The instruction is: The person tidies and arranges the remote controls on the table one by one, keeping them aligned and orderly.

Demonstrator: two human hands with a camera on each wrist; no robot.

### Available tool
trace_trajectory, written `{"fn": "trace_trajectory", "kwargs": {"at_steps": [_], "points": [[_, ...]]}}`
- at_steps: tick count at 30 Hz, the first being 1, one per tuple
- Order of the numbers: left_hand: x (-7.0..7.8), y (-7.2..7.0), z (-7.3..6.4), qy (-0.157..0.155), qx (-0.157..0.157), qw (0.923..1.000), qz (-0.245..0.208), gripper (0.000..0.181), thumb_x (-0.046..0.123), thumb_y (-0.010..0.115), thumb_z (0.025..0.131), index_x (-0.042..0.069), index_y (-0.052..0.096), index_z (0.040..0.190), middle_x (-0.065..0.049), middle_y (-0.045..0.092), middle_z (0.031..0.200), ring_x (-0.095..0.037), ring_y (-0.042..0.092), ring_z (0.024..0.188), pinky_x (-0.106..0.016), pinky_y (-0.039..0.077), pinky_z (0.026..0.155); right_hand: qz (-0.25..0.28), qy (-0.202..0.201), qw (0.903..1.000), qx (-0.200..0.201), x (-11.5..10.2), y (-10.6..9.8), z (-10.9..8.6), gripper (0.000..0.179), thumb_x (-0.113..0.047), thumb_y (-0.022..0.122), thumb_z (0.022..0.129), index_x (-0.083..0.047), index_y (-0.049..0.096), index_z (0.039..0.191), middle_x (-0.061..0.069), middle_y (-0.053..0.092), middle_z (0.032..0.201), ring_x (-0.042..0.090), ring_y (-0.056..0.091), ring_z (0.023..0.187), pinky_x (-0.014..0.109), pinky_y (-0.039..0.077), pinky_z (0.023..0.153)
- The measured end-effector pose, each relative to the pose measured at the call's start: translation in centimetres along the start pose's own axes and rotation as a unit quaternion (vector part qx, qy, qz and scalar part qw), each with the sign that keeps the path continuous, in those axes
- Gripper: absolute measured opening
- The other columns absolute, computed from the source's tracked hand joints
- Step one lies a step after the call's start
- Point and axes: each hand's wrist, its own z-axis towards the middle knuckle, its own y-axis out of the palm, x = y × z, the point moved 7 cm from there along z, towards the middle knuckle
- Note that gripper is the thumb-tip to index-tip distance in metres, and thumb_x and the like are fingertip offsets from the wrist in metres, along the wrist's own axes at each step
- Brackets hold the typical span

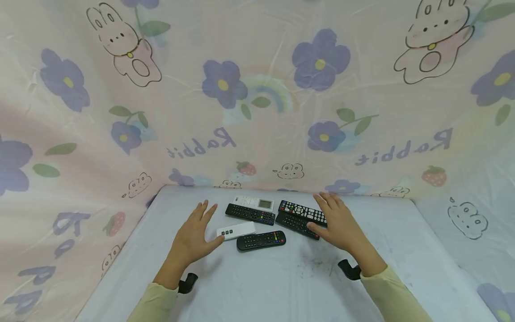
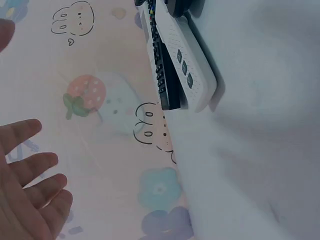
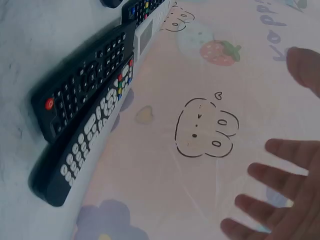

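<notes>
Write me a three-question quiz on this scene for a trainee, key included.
1. Count: how many black remotes lie on the table?
2. True or false: the left hand and the right hand hold nothing.
3. Fill in: the rearmost white remote has a small grey ____ near one end.

Key:
1. Four.
2. True; both have their fingers spread, with no remote in their grasp.
3. Screen.
</notes>
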Motion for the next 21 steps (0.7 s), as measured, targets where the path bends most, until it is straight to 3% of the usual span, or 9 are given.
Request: {"fn": "trace_trajectory", "kwargs": {"at_steps": [4,9,15,21], "points": [[-0.6,0.0,-0.2,-0.003,0.019,0.9993,-0.031,0.085,0.049,0.074,0.074,0.021,0.040,0.147,-0.011,0.037,0.153,-0.036,0.037,0.139,-0.057,0.049,0.091,0.047,-0.018,0.9985,0.023,-0.4,0.0,0.6,0.082,-0.046,0.072,0.083,-0.006,0.037,0.147,0.019,0.039,0.148,0.043,0.033,0.136,0.063,0.030,0.108],[-1.4,0.0,-0.1,-0.005,0.048,0.9961,-0.074,0.077,0.045,0.078,0.072,0.022,0.049,0.140,-0.003,0.050,0.140,-0.031,0.051,0.124,-0.051,0.053,0.083,0.141,-0.026,0.9890,0.036,-1.0,0.4,1.6,0.073,-0.034,0.076,0.082,-0.012,0.043,0.143,0.013,0.044,0.143,0.038,0.039,0.133,0.061,0.037,0.103],[-2.4,0.8,-0.1,-0.041,0.026,0.9894,-0.137,0.073,0.040,0.081,0.072,0.023,0.050,0.136,0.000,0.056,0.128,-0.021,0.059,0.109,-0.039,0.054,0.080,0.235,-0.033,0.9714,0.011,-1.9,1.9,3.0,0.065,-0.023,0.078,0.081,-0.011,0.050,0.138,0.012,0.053,0.134,0.035,0.056,0.116,0.050,0.050,0.093],[-3.5,2.4,0.1,-0.076,-0.013,0.9776,-0.196,0.071,0.034,0.082,0.073,0.020,0.051,0.135,-0.006,0.058,0.128,-0.021,0.062,0.102,-0.039,0.054,0.081,0.280,-0.042,0.9583,-0.036,-3.5,4.9,5.2,0.052,-0.017,0.078,0.080,-0.010,0.059,0.128,0.013,0.062,0.124,0.032,0.063,0.105,0.044,0.054,0.087]]}}
